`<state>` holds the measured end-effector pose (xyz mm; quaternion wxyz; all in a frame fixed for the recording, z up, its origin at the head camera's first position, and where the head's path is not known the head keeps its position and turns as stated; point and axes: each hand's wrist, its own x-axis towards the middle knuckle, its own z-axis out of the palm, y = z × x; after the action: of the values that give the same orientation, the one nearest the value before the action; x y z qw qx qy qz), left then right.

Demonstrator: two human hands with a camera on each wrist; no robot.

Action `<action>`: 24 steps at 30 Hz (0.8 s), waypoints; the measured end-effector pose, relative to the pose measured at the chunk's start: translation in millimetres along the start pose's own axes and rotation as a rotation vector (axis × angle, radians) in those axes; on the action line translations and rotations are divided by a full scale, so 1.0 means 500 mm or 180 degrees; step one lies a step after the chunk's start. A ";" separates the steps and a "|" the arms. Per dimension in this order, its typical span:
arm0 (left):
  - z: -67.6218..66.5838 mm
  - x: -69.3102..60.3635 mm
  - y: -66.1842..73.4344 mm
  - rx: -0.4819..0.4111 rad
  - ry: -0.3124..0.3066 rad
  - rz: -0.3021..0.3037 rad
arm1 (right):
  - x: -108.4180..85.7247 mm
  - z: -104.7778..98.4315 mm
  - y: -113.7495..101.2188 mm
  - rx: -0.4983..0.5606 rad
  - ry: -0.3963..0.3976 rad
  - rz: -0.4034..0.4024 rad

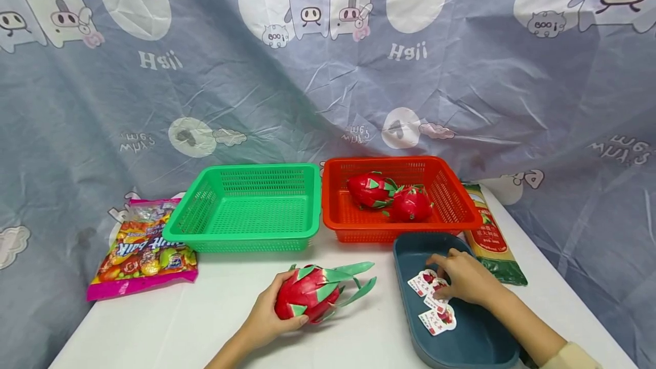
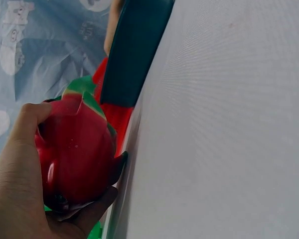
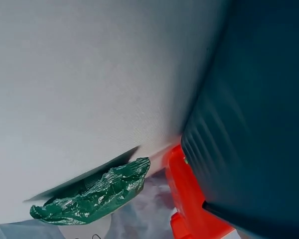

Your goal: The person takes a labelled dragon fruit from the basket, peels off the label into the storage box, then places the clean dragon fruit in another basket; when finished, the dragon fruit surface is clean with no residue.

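Observation:
My left hand [image 1: 279,309] grips a red dragon fruit [image 1: 307,292] with green leaf tips, low over the white table; in the left wrist view the thumb and fingers wrap round the dragon fruit [image 2: 77,149]. At the right, my right hand [image 1: 468,278] reaches into a dark blue tray [image 1: 476,340]. Its bent fingers are at several small white labels [image 1: 437,319] printed with red fruit, and partly cover one. Whether the fingertips pinch a label cannot be seen. The right wrist view shows the tray's outer wall [image 3: 249,124] but not the hand.
A green basket [image 1: 241,244] stands at the back left, with a candy bag [image 1: 148,249] beside it. Two dragon fruits [image 1: 412,204] lie in the red basket [image 1: 405,235] at the back. A green-ended packet [image 1: 492,232] lies right of the tray. A patterned cloth [image 1: 307,101] hangs behind.

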<state>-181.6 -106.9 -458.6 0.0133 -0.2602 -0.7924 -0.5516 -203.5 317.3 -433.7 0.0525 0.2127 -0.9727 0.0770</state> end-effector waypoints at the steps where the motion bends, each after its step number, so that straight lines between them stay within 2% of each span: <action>1: 0.001 0.000 -0.008 -0.0002 0.0021 0.0032 | 0.000 0.000 -0.001 -0.0135 0.0078 -0.0027; 3: 0.003 0.001 -0.028 0.0020 0.0049 0.0075 | -0.002 -0.002 -0.001 -0.0289 0.0241 -0.0064; 6: 0.006 0.003 -0.055 0.0044 0.0045 0.0080 | -0.006 -0.009 0.003 -0.0093 0.0587 0.0010; 9: 0.007 0.003 -0.070 0.0026 0.0002 0.0070 | -0.010 -0.024 0.017 0.0215 0.1188 0.0065; 13: 0.005 0.005 -0.072 -0.0009 -0.0033 0.0129 | -0.003 -0.054 0.054 0.0446 0.2074 0.0243; 15: 0.003 0.006 -0.071 -0.0038 -0.0043 0.0145 | 0.003 -0.067 0.077 0.0600 0.2294 0.0467; 17: 0.003 0.006 -0.072 -0.0062 -0.0056 0.0133 | 0.008 -0.074 0.103 0.0737 0.2292 0.0711; 19: 0.004 0.006 -0.073 -0.0083 -0.0064 0.0126 | 0.012 -0.074 0.126 0.0798 0.2117 0.0907; 22: 0.006 0.006 -0.072 -0.0097 -0.0009 0.0140 | 0.016 -0.066 0.155 0.0862 0.1765 0.0942; 24: 0.006 0.005 -0.058 -0.0124 0.0058 0.0144 | 0.019 -0.058 0.167 0.0919 0.1601 0.0917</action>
<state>-195.4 -110.6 -484.3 0.0279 -0.2732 -0.7753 -0.5688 -245.2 393.7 -414.4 0.2491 0.0523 -0.9283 0.2709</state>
